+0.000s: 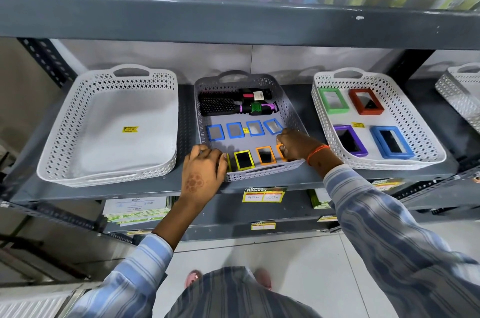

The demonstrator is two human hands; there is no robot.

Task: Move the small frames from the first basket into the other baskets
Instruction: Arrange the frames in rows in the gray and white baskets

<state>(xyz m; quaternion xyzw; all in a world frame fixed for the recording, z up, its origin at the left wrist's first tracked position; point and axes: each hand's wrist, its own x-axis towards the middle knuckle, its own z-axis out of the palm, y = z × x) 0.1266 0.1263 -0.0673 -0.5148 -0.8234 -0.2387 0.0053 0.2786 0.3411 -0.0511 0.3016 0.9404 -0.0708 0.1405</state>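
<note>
A grey basket (291, 110) in the middle of the shelf holds several small frames: a row of blue ones (235, 130) and, nearer me, yellow (244, 160) and orange ones (265, 155). My left hand (205, 169) rests over the basket's front left corner, covering part of a yellow frame; I cannot tell if it grips it. My right hand (296, 145) hangs over the front right, fingers curled at an orange frame (280, 151) that it mostly hides. An empty white basket (78, 120) stands at the left. Another white basket (426, 136) stands at the right.
The right basket holds larger green (333, 100), red (366, 101), purple (350, 140) and blue (391, 141) frames. Hairbrushes (220, 106) lie at the back of the grey basket. The shelf above (233, 24) overhangs. A further white basket (459, 89) sits at the far right.
</note>
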